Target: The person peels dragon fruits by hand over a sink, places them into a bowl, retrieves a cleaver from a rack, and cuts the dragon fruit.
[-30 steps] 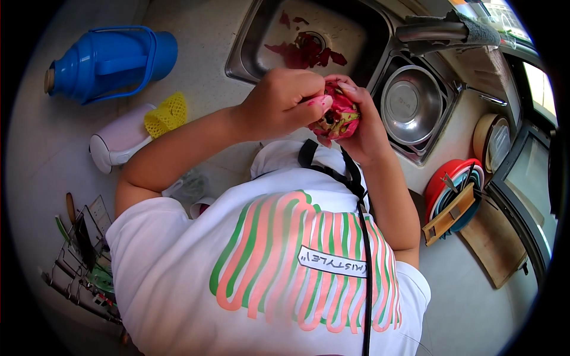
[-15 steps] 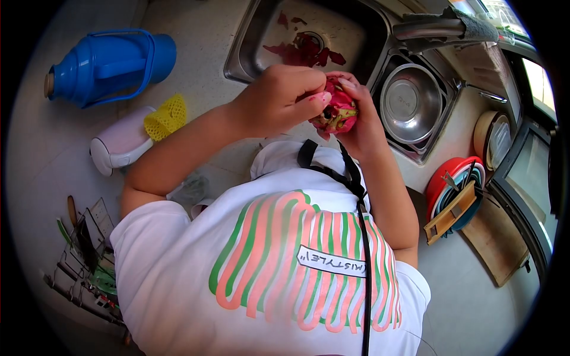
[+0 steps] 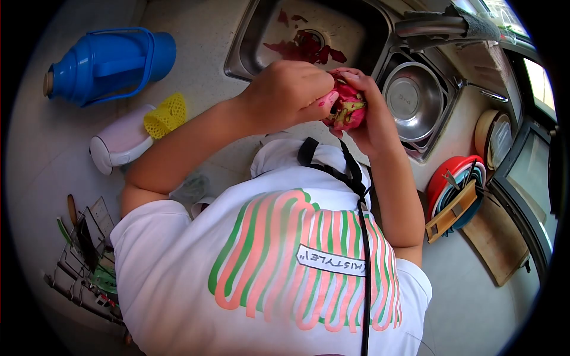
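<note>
A pink dragon fruit (image 3: 349, 109) with greenish scales is held up between my hands, near the front edge of the sink. My right hand (image 3: 374, 113) wraps around its far and right side. From the left, my left hand (image 3: 294, 92) is closed, its thumb and curled fingers pressed against the fruit's skin. Red stains show on the left thumb. What exactly the left fingertips pinch is hidden. Dark red peel pieces (image 3: 306, 48) lie around the drain in the steel sink (image 3: 234, 59) beyond my hands.
A steel bowl (image 3: 412, 98) sits in the right basin. On the left are a blue thermos flask (image 3: 113, 65), a pale kettle (image 3: 122, 139) and a yellow mesh sleeve (image 3: 166, 117). Stacked basins (image 3: 442, 181) and a cutting board (image 3: 496, 243) stand at right. A utensil rack (image 3: 83, 261) is lower left.
Both hands and the dragon fruit have shifted slightly to the right. The fruit has turned a little, and the left hand stays pressed against it.
</note>
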{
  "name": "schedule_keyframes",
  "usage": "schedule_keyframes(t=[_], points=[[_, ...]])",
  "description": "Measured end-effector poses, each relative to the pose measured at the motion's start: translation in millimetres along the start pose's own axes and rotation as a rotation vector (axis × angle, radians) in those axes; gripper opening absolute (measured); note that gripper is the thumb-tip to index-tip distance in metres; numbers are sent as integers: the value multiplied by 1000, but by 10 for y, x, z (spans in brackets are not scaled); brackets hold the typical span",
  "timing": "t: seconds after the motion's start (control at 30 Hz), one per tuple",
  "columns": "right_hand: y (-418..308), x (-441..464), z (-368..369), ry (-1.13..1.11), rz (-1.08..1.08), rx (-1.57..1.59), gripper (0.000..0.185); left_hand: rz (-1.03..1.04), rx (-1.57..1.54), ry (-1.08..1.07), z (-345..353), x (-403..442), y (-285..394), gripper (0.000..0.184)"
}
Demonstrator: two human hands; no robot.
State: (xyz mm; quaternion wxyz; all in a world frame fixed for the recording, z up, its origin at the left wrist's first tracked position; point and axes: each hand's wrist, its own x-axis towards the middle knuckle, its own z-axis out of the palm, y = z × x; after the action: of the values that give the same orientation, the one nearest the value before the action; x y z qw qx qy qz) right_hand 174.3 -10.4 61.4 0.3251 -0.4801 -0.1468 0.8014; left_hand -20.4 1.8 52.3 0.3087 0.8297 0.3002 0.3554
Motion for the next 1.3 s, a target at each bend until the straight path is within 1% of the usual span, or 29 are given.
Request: schedule_keyframes(t=[0.3,0.43,0.5,0.73,0.83,0.93,1.1,1.23,1.3], points=[[61,-28,84,-41,42,151,32,-17,-115,201,42,-38,18,16],[91,-39,78,-60,52,184,34,-57,-131,248,50,-58,72,16],[90,-37,76,-107,53,182,36,-77,-158,265,66,-69,80,16],[176,-23,76,-120,9,283,40,-211,-285,361,175,-106,90,18],[170,-7,50,-137,-56,219,41,-266,-359,371,193,-110,128,19],[144,27,-108,-317,-35,207,43,-368,-476,360,191,-110,183,22],[179,35,-38,-231,-99,197,44,-545,-640,362,138,-54,287,26],[194,59,-111,-307,-81,240,46,-601,-664,426,150,-4,306,26],[226,73,-87,-272,-108,267,47,-629,-684,468,175,31,297,30]])
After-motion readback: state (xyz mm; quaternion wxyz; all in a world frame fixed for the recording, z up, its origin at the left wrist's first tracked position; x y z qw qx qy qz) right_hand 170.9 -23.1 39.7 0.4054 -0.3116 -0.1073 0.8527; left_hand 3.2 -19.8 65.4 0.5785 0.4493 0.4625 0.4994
